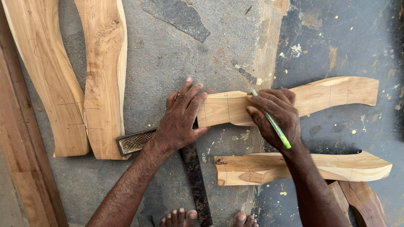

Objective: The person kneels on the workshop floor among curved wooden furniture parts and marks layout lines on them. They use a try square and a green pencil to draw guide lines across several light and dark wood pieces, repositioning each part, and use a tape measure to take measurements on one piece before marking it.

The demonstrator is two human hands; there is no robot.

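Concrete floor (168, 63); left hand (181, 122) flat on try square (139, 141), right hand (275, 117) grip clamped on pencil (272, 122).

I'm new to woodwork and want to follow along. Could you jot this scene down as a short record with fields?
Setting: grey concrete floor
Left hand: pressing a try square against the curved wooden piece
Right hand: holding a green pencil, tip on that piece
Nearby: second curved piece below; two larger marked boards at left
Also seen: bare toes
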